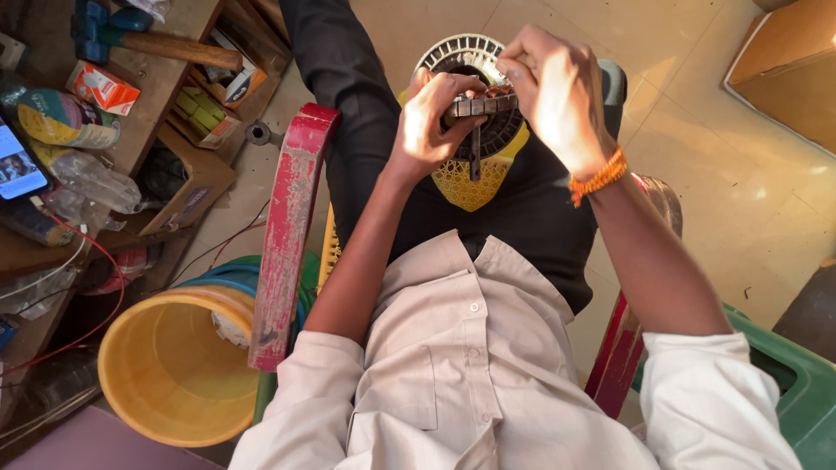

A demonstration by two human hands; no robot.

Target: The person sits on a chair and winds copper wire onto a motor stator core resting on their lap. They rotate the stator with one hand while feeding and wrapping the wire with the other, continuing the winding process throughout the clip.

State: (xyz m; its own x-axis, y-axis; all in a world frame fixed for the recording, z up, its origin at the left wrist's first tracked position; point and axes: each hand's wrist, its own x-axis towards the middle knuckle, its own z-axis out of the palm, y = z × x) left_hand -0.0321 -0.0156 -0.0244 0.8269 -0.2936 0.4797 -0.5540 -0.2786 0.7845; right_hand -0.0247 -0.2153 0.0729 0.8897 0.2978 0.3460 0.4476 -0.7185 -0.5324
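Metal bar crosswise (level), 2 hands gripping

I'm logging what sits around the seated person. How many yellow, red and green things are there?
Yellow: 2, the bucket and the fan part under both hands
Red: 2, the chair arms
Green: 1, the bin
Total: 5

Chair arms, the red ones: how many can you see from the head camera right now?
2. One red chair arm runs past the person's left elbow, beside the yellow bucket. The other red chair arm shows under the right forearm, mostly hidden by it.
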